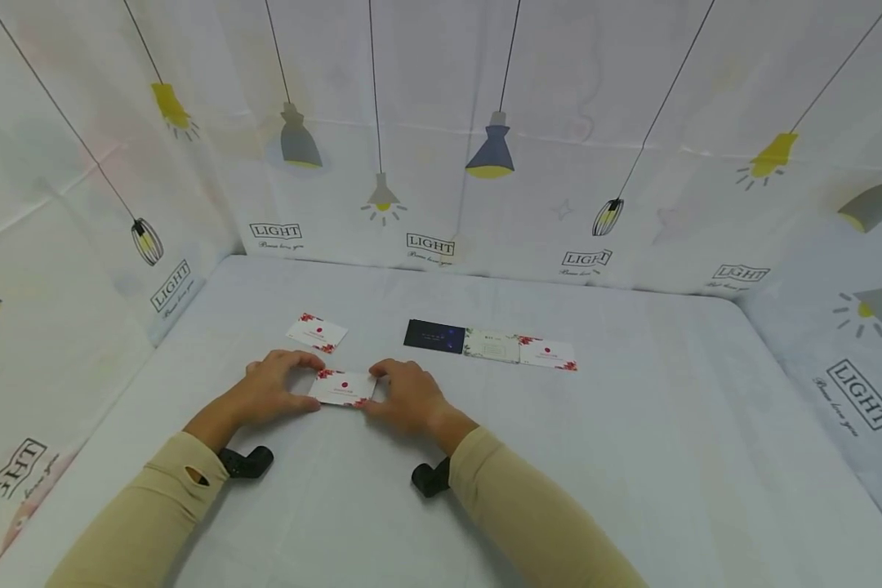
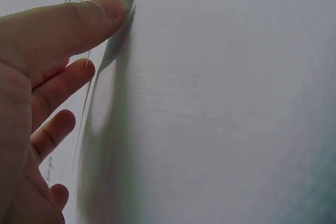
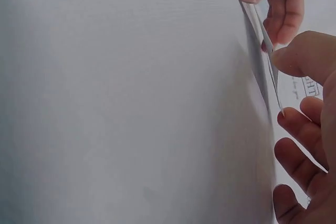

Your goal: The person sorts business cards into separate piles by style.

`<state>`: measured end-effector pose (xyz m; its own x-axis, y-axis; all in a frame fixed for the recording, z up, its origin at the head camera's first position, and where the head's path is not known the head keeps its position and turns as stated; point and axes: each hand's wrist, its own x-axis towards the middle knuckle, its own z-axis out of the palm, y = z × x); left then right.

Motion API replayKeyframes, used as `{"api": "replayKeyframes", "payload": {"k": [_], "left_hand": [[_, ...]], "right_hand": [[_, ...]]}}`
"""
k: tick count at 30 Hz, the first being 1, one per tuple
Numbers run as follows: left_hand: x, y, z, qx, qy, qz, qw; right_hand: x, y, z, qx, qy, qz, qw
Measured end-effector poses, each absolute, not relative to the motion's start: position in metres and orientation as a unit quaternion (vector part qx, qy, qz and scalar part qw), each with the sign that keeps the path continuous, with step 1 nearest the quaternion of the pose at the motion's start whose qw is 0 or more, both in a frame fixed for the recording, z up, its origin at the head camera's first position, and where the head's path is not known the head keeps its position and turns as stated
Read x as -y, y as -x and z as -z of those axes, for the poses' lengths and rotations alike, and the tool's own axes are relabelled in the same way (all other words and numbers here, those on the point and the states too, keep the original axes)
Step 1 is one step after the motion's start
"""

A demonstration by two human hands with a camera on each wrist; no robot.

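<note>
Both hands hold one white business card (image 1: 344, 388) with red floral corners and a red dot, low over the table in the head view. My left hand (image 1: 272, 388) grips its left end between thumb and fingers. At the right end, my right hand (image 1: 412, 396) pinches the card the same way. In the right wrist view the card (image 3: 268, 40) shows almost edge-on between the right thumb and a fingertip. A matching red-flowered card (image 1: 318, 333) lies at an angle just beyond the left hand.
To the right, a row lies edge to edge: a dark card (image 1: 434, 336), a pale card with green leaves (image 1: 492, 346) and a white card with red flowers (image 1: 548, 353). A white cloth covers the table (image 1: 669, 425). Curtains (image 1: 544, 229) printed with lamps surround it.
</note>
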<state>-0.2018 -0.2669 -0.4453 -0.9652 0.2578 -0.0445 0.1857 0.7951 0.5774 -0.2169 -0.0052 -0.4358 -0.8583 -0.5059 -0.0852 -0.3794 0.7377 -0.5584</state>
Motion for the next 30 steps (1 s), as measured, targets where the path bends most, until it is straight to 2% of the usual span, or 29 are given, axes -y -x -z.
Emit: {"api": "replayKeyframes", "payload": {"k": [15, 22, 30], "left_hand": [[0.233, 0.212, 0.427, -0.937, -0.166, -0.307, 0.025], [0.198, 0.221, 0.421, -0.935, -0.179, -0.300, 0.053], [0.161, 0.231, 0.419, -0.934, -0.192, -0.293, 0.068]], "right_hand": [[-0.034, 0.220, 0.422, -0.920, 0.234, 0.295, 0.112], [-0.078, 0.221, 0.415, -0.923, 0.227, 0.300, 0.076], [-0.117, 0.218, 0.416, -0.928, 0.192, 0.312, 0.067]]}}
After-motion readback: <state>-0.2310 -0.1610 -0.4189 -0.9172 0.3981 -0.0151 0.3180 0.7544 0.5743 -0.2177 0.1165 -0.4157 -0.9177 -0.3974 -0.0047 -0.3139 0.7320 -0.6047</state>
